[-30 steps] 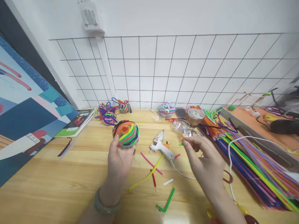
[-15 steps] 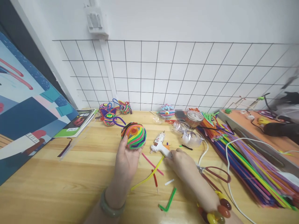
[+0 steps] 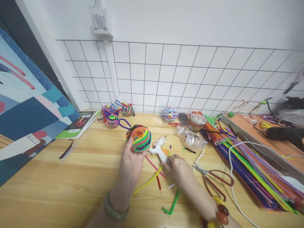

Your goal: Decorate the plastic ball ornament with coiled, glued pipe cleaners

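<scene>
My left hand point(image 3: 131, 166) holds up a ball point(image 3: 139, 138) covered in rainbow-coloured pipe cleaners, its thumb on the near left side and the palm beneath. A purple loop point(image 3: 124, 123) sticks out at the ball's upper left. My right hand point(image 3: 177, 169) is closed around the handle of a white hot glue gun point(image 3: 158, 148). The gun's nozzle points away, up and to the right, and its back end lies close beside the ball. Between my forearms lie a yellow pipe cleaner point(image 3: 148, 182), a pink one point(image 3: 153, 164) and a bent green one point(image 3: 173, 205).
Scissors point(image 3: 215, 177) with reddish-brown handles lie beyond my right forearm, near the white cord point(image 3: 230, 158). Pipe cleaner bundles point(image 3: 256, 171) fill the right side. Clear plastic half-shells point(image 3: 195, 141) stand behind. Finished ornaments point(image 3: 111, 121) and a book point(image 3: 77, 126) sit at the back left.
My right hand has moved left with the glue gun, bringing it nearer the ball. More of the scissors now shows. The ball stays in my left hand.
</scene>
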Demonstrator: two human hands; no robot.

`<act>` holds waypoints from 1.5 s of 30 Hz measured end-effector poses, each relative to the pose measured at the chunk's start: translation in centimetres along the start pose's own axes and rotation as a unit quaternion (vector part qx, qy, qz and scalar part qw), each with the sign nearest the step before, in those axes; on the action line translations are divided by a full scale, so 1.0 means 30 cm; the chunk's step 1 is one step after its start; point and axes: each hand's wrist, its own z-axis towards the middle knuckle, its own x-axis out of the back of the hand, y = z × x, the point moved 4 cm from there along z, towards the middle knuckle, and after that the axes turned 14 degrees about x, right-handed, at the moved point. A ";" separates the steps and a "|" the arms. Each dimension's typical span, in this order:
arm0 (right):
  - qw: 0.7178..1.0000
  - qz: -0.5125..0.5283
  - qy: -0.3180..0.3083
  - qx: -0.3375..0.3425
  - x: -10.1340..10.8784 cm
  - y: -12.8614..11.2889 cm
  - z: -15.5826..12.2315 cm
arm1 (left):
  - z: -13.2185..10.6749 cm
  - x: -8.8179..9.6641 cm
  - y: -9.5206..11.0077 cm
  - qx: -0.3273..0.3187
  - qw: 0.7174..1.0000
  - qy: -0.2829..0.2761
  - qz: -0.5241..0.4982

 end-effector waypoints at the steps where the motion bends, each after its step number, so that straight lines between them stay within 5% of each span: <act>1: 1.000 0.007 -0.003 -0.002 0.019 0.022 0.002 | 0.001 0.000 0.000 0.000 1.000 0.000 0.000; 6: 0.998 0.001 0.008 -0.061 0.144 0.179 -0.012 | 0.003 -0.001 0.001 -0.003 1.000 0.000 -0.004; 9: 0.997 -0.013 -0.003 -0.079 0.153 0.214 -0.027 | 0.000 -0.002 0.002 -0.010 1.000 -0.003 0.002; 17: 0.995 -0.003 -0.027 -0.096 0.002 0.167 -0.005 | 0.006 -0.001 0.014 -0.045 0.999 -0.004 0.014; 24: 0.991 0.097 0.076 -0.048 0.061 0.185 -0.018 | 0.004 0.004 0.053 -0.072 0.997 0.019 0.002; 30: 0.956 0.231 0.174 0.048 0.081 0.111 -0.030 | 0.003 0.011 0.096 -0.138 0.989 0.050 0.017; 41: 0.868 0.292 0.346 0.202 0.206 -0.049 -0.116 | -0.010 0.007 -0.135 0.021 0.993 0.003 0.116; 45: 0.867 0.252 0.367 0.225 0.216 -0.074 -0.137 | -0.022 0.001 -0.183 0.077 0.986 -0.038 0.142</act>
